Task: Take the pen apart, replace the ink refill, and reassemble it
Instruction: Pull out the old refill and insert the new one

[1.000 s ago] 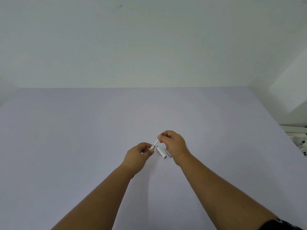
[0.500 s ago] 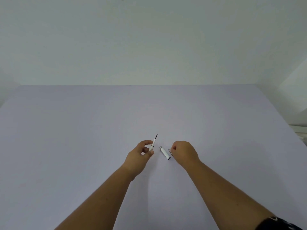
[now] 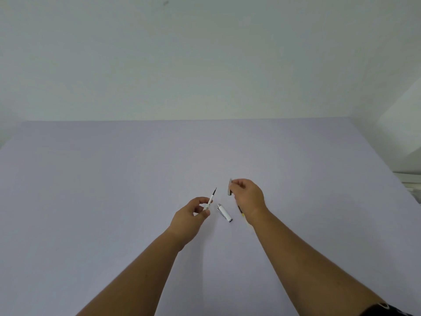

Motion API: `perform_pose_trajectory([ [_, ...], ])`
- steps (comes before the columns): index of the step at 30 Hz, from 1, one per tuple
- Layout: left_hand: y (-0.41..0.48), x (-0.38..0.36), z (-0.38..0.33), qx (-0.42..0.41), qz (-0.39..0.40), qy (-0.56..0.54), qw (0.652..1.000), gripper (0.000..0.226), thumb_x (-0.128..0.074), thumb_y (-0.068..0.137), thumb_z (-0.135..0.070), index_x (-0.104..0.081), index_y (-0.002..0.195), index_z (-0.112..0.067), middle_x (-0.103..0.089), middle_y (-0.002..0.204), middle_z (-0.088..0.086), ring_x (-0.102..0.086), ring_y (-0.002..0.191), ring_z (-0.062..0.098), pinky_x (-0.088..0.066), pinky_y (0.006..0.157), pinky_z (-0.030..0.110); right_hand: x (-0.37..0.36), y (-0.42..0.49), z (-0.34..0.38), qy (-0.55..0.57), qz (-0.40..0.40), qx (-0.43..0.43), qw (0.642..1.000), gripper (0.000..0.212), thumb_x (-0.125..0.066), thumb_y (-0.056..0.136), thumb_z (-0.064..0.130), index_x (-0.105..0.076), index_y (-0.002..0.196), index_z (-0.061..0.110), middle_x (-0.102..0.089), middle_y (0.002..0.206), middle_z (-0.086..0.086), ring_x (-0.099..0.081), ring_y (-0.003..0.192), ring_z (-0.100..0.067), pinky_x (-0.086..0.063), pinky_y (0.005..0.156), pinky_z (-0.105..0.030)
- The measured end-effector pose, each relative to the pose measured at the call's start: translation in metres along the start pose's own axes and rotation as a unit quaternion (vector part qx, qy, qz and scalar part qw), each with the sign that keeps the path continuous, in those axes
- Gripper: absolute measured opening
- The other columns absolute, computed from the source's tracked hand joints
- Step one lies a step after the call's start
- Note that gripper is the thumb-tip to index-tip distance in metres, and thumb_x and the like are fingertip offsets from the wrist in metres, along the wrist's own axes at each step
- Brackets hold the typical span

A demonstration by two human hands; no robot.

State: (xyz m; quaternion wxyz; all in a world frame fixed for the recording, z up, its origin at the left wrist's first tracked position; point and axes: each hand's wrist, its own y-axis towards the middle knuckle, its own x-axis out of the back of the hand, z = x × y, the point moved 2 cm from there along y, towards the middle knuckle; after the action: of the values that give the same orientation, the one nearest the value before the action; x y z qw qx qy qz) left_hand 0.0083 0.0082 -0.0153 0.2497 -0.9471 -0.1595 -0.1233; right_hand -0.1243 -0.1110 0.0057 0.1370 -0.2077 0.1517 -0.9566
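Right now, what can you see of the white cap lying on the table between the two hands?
The cap is a short white tube, glossy like lacquered metal or plastic, with a rounded silver far end and a silver ring at the near, seemingly open end. A thin clip seems to run along one side. It lies flat on the table, slanted with its far end to the left, and neither hand touches it.
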Motion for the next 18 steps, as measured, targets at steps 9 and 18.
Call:
perform_pose_trajectory([
  [9, -0.006, -0.001, -0.020, -0.016, 0.010, 0.025, 1.000, 0.021, -0.054, 0.095, -0.030, -0.060, 0.112, -0.040, -0.054, 0.091, -0.003, -0.055, 0.083, 0.019, -0.049, 0.071, 0.030, 0.004, -0.017, 0.030, 0.153, 0.028, 0.011, 0.988, 0.012, -0.062, 0.089, 0.023, -0.068, 0.083, 0.014, -0.067, 0.082, -0.007, -0.043, 0.058, -0.012, -0.044, 0.057, -0.023],
  [18, -0.016, 0.001, -0.032, -0.035, 0.013, 0.015, 0.999, 0.020, -0.056, 0.094, -0.028, -0.060, 0.109, -0.040, -0.054, 0.087, -0.004, -0.054, 0.079, 0.018, -0.046, 0.065, 0.027, 0.006, -0.027, 0.029, 0.122, 0.054, 0.022, 0.991, 0.019, -0.066, 0.085, 0.020, -0.070, 0.098, 0.006, -0.074, 0.093, -0.012, -0.047, 0.061, -0.013, -0.045, 0.061, -0.024],
])
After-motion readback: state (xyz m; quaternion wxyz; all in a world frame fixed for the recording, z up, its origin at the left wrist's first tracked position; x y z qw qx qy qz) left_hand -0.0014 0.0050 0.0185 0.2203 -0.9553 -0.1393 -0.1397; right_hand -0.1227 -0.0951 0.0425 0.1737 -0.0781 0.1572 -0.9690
